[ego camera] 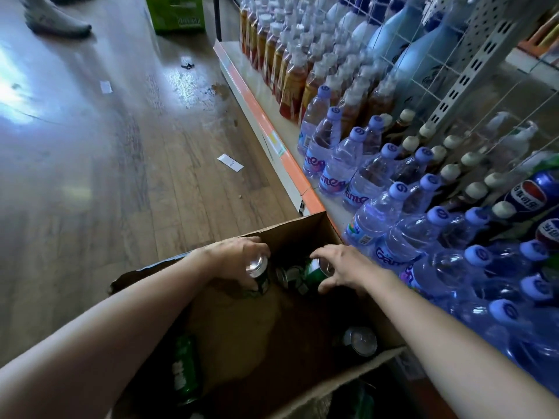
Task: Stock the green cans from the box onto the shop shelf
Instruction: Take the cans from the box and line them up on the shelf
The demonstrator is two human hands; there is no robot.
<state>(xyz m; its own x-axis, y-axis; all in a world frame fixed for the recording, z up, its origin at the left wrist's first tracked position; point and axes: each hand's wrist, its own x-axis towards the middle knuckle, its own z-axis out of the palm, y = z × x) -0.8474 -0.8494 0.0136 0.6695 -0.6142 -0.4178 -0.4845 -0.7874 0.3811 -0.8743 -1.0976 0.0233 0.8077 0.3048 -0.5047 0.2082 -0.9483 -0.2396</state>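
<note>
An open cardboard box (305, 228) stands on the floor beside the shop shelf (281, 128). My left hand (239, 255) grips a green can (258, 276) by its top, inside the box's far end. My right hand (341, 267) reaches over a second green can (316, 270), fingers spread around it and touching it. A few more cans stand between them at the far wall. Another green can (184, 370) lies on its side near the box's left wall, and one (360, 340) with a silver top sits by the right wall.
The low shelf on the right is packed with clear water bottles (372, 213), amber drink bottles (290, 77) and blue cola bottles (526, 195). A green carton (175, 13) stands on the wooden floor far ahead. A person's shoe (57, 22) and paper scraps (230, 162) lie on the floor.
</note>
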